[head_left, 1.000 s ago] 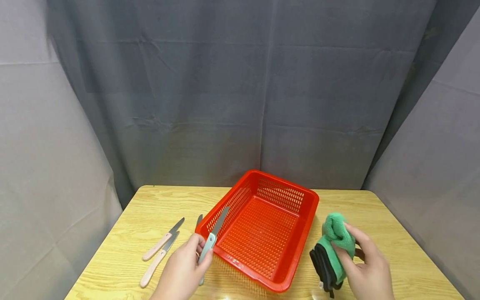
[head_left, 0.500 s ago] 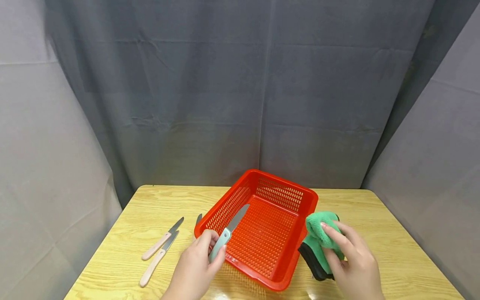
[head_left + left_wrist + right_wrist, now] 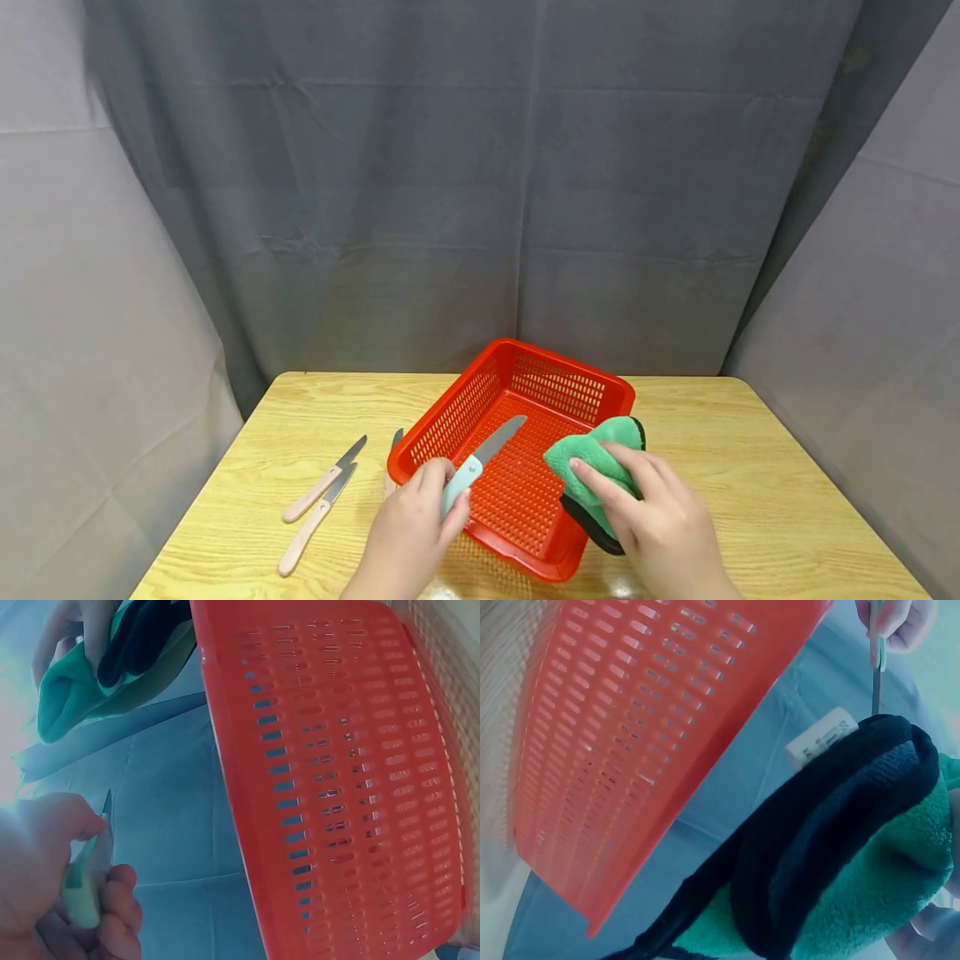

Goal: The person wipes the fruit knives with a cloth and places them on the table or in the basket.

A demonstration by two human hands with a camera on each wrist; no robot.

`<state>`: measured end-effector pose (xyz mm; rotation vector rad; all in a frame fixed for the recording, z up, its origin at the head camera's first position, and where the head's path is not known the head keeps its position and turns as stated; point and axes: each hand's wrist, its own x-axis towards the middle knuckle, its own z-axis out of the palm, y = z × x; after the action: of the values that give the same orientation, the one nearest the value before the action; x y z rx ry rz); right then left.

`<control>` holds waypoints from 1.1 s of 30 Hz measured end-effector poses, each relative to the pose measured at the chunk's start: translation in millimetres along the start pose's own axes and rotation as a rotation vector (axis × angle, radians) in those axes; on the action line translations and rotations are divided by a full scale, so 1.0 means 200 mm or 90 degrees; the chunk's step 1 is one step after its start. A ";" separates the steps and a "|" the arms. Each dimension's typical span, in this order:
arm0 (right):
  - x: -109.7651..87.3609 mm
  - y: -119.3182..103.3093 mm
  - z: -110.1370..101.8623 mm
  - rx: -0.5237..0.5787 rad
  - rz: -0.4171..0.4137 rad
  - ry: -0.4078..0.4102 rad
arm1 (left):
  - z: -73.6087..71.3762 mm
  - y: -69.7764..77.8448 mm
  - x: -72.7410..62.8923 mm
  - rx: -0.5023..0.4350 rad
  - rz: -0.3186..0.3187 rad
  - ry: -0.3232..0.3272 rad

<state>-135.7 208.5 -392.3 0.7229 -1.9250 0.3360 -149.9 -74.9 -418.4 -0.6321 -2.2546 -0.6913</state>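
My left hand (image 3: 416,521) grips a knife by its pale mint handle (image 3: 461,485), with the blade (image 3: 501,439) angled up and right above the red basket (image 3: 517,557). In the left wrist view the thumb and curled fingers wrap that handle (image 3: 84,896). A folded green cloth (image 3: 588,457) with black edging is held in my right hand (image 3: 660,521), at the basket's right side. The cloth (image 3: 885,900) shows a white tag (image 3: 822,738) in the right wrist view. A gap separates the cloth from the blade.
Two knives with pale pink handles, one (image 3: 311,495) above the other (image 3: 306,538), lie left of the basket on the wooden table (image 3: 225,508). Another knife (image 3: 397,437) lies partly hidden by the basket's left corner. Grey curtains (image 3: 420,208) stand behind.
The knife in my left hand has moved right and over the basket, its blade tilting lower. My right hand has carried the cloth leftward to the basket's right side.
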 end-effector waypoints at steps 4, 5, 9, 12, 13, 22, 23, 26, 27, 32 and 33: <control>0.02 -0.03 0.00 -0.008 -0.006 -0.050 | 0.01 0.01 0.02 0.005 0.010 0.004; 0.03 -0.03 0.00 -0.012 -0.006 -0.069 | 0.01 0.01 0.02 0.005 0.010 0.004; 0.05 -0.06 -0.01 -0.025 -0.011 -0.155 | 0.02 0.02 0.03 -0.005 0.010 0.004; 0.07 -0.07 -0.01 -0.041 -0.012 -0.200 | 0.03 0.03 0.04 -0.012 0.008 0.006; 0.08 -0.08 -0.01 -0.044 -0.014 -0.202 | 0.03 0.03 0.04 -0.014 0.008 0.008; 0.09 -0.14 0.01 -0.077 -0.011 -0.180 | 0.03 0.08 0.04 -0.006 0.009 0.041; 0.09 -0.14 0.01 -0.076 -0.006 -0.178 | 0.03 0.08 0.04 -0.007 0.005 0.042; 0.09 -0.17 0.02 -0.065 0.016 -0.182 | 0.03 0.10 0.04 -0.003 -0.004 0.044; 0.08 -0.18 0.02 -0.062 0.022 -0.180 | 0.03 0.10 0.04 -0.001 -0.007 0.045; 0.08 -0.21 0.04 -0.065 0.037 -0.165 | 0.04 0.12 0.03 0.016 -0.033 0.039; 0.08 -0.21 0.05 -0.069 0.039 -0.162 | 0.04 0.12 0.03 0.019 -0.040 0.036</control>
<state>-121.6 164.9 -385.3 0.6611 -2.1908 0.1826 -142.3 -51.0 -412.1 -0.5228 -2.2356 -0.6959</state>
